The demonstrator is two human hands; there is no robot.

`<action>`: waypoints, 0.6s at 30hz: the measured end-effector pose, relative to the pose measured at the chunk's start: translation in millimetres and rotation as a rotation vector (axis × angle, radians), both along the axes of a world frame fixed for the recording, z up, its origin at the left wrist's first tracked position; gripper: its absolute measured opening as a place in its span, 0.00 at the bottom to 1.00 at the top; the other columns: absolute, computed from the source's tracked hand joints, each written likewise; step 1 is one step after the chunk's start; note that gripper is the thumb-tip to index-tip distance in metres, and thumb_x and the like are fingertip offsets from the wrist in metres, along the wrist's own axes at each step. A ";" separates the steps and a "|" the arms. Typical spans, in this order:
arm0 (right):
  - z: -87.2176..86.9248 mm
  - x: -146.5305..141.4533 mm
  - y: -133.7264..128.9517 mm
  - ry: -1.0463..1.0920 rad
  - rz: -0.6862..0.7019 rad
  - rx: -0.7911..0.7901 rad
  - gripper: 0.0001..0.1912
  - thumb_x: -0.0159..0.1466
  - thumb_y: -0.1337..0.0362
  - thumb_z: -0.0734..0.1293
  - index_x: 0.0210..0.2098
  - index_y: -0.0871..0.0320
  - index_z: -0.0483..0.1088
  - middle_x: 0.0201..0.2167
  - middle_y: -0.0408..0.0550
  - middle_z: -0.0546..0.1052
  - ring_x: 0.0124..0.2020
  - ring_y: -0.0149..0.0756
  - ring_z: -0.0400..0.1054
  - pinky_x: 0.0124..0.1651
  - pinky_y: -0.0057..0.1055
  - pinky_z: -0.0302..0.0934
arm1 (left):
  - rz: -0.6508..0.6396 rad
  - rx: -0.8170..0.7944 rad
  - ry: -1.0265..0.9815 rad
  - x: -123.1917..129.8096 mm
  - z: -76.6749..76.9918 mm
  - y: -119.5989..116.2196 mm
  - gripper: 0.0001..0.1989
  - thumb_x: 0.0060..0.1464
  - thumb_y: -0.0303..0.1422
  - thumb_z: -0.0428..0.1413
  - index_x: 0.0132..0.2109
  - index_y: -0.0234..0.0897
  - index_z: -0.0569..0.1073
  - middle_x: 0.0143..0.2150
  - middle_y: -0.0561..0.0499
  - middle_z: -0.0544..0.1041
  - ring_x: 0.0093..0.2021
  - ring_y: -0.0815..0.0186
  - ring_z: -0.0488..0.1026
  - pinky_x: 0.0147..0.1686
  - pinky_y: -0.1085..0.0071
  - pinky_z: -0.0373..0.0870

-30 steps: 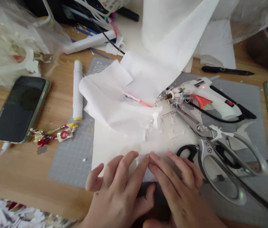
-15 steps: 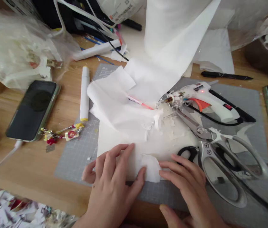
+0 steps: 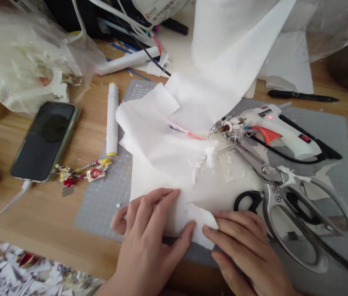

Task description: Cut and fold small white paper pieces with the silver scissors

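Observation:
A small piece of thin white paper [image 3: 201,220] with a ragged upper edge lies on a white sheet near the front of the grey cutting mat [image 3: 95,211]. My left hand [image 3: 149,232] rests on the sheet and the piece's left side, fingers spread, thumb on the piece's lower part. My right hand [image 3: 244,242] is at the piece's right end, fingers stretched out, with the index fingertip on its edge. Just beyond my right hand lie large metal scissors [image 3: 268,170]. A white hot glue gun [image 3: 287,129] with an orange trigger is farther back, its red light on.
A white roll [image 3: 223,37] stands at the back, its loose end draped over the mat. A marker [image 3: 112,119], a phone [image 3: 46,139] and a beaded charm [image 3: 84,172] lie left. A black pen [image 3: 301,96] is behind the glue gun. Paper scraps [image 3: 16,267] fill the lower left.
The small paper piece now reaches farther right, and my right index fingertip has come onto its edge. My left hand stays about where it was. The whole view has shifted slightly.

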State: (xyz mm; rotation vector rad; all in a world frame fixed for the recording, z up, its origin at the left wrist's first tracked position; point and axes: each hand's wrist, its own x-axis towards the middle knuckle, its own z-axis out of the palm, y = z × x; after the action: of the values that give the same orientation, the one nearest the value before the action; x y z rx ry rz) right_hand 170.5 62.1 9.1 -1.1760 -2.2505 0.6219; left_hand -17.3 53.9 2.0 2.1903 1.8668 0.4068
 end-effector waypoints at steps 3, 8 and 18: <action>1.3 -0.2 2.0 0.029 0.030 0.030 0.09 0.60 0.67 0.62 0.38 0.58 0.72 0.33 0.43 0.78 0.39 0.33 0.70 0.43 0.31 0.58 | -0.002 -0.010 -0.029 -1.2 2.1 0.4 0.21 0.49 0.36 0.55 0.51 0.41 0.64 0.47 0.47 0.68 0.45 0.59 0.64 0.44 0.62 0.58; -4.7 1.1 -2.1 0.087 0.011 0.038 0.10 0.60 0.67 0.60 0.39 0.56 0.72 0.34 0.43 0.78 0.41 0.33 0.70 0.45 0.32 0.57 | -0.014 -0.029 -0.014 0.2 2.6 1.7 0.21 0.48 0.36 0.55 0.51 0.41 0.65 0.47 0.47 0.69 0.45 0.58 0.63 0.44 0.62 0.57; -3.2 4.0 -2.9 0.152 -0.029 -0.024 0.10 0.59 0.70 0.61 0.37 0.57 0.72 0.33 0.44 0.78 0.38 0.32 0.71 0.44 0.30 0.60 | -0.043 -0.068 -0.045 -3.0 3.2 0.1 0.19 0.52 0.28 0.48 0.52 0.41 0.64 0.50 0.47 0.68 0.47 0.58 0.63 0.44 0.61 0.56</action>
State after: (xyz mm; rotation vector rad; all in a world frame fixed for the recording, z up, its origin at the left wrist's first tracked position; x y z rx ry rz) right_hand 174.5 59.1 6.0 -1.1318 -2.1007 0.7049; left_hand -20.3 54.0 5.1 2.1552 1.7800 0.3761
